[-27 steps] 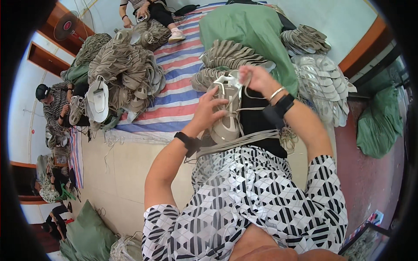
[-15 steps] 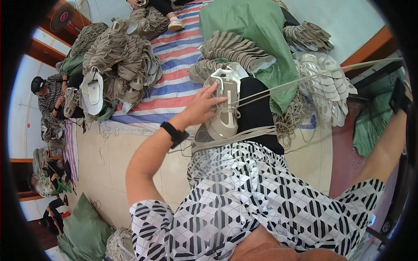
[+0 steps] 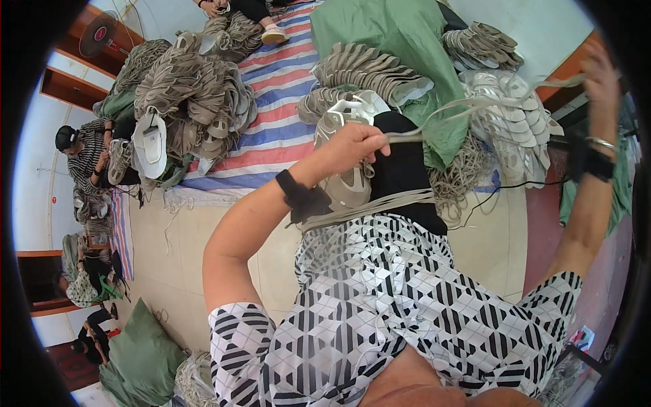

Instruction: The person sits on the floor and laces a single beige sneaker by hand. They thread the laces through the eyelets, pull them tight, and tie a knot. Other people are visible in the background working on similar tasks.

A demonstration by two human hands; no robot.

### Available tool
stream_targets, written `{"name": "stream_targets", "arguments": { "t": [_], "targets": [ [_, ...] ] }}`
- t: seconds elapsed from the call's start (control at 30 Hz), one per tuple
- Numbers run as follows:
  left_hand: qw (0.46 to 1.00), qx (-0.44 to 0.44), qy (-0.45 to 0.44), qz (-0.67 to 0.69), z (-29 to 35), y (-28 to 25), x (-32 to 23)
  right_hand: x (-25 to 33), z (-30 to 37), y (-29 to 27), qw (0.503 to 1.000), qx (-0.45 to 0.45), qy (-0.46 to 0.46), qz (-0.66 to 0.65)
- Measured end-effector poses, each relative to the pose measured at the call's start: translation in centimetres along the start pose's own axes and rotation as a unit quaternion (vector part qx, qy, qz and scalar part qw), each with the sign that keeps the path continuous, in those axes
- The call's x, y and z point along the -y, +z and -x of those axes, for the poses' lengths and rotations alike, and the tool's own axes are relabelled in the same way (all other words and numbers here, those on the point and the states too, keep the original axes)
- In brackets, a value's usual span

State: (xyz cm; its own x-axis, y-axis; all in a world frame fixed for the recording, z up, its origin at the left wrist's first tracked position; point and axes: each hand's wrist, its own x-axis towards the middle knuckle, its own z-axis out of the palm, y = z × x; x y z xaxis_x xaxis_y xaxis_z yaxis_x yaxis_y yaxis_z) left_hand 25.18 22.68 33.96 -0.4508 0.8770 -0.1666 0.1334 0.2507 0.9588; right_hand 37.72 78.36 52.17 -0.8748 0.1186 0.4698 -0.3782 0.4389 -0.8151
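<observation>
A grey-beige shoe upper (image 3: 344,186) with a white collar lies on my lap, toe toward me. Over its middle, my left hand (image 3: 356,146) is closed around pale shoelaces (image 3: 441,112), which run slack and wavy to the right. My right hand (image 3: 600,78) is raised at the far right, beside the laces' other end; motion smears its fingers, so their grip is unclear. My left hand hides the upper's lacing. More laces (image 3: 386,201) lie in a bundle across my lap, over black cloth (image 3: 400,163).
Stacked beige uppers (image 3: 366,68) rest by a green sack (image 3: 390,34), with white ones (image 3: 508,122) to the right. A big heap of uppers (image 3: 183,95) covers the striped sheet (image 3: 281,74). Tangled laces (image 3: 464,169) hang near my knee. Other people (image 3: 85,152) sit at left.
My left hand has gone from spread fingers on the upper to a closed grip on the laces. My right hand has swung upward, and the taut laces have gone slack.
</observation>
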Motion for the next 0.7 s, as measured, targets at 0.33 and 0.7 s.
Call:
{"name": "stream_targets", "arguments": {
  "t": [0.33, 0.7],
  "targets": [
    [0.956, -0.158, 0.078, -0.233, 2.7, -0.6, 0.9, -4.4, 7.9, 42.1, 0.776, 0.421, 0.400, -0.246],
    [0.876, -0.247, -0.103, -0.401, 7.0, 1.3, 5.3, -5.7, 11.1, 47.5, 0.768, 0.455, 0.449, -0.039]
  ]
}}
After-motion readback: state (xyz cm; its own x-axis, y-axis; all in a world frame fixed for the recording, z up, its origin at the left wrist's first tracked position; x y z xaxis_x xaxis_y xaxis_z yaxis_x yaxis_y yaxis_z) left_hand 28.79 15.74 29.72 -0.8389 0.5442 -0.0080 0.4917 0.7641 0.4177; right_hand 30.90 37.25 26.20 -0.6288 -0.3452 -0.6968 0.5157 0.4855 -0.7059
